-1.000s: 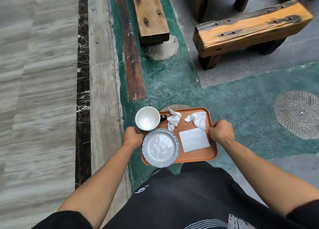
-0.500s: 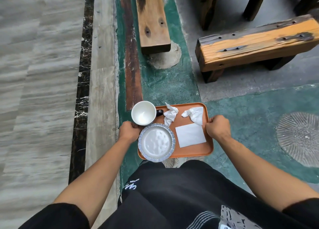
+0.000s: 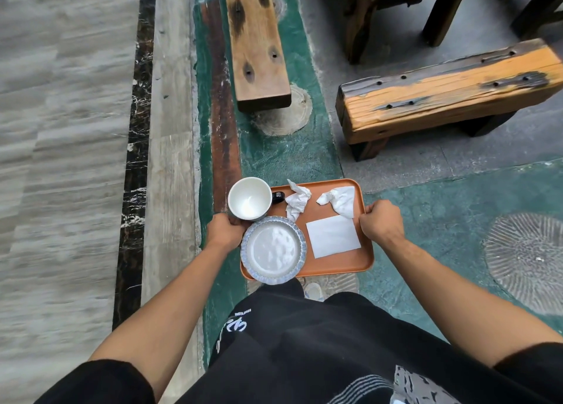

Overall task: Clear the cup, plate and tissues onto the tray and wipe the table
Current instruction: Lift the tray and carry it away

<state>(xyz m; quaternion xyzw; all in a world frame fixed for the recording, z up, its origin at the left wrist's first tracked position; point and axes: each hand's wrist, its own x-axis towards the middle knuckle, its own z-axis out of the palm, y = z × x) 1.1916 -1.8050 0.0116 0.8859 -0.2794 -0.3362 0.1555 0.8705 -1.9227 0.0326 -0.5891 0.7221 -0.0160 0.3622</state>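
Head view: left hand (image 3: 224,232) and right hand (image 3: 381,223) fingers gripping orange tray (image 3: 338,265); shirt lettering (image 3: 234,327) unreadable.

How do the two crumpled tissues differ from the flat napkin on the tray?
The crumpled tissues are wrinkled and bunched; the flat napkin is smooth and square. The tissues lie at the far edge of the tray; the napkin lies nearer the person. All are white.

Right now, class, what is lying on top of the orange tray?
On the tray: a white cup, a blue-rimmed plate, two crumpled tissues and a flat white napkin. Anything beneath the plate or napkin is covered.
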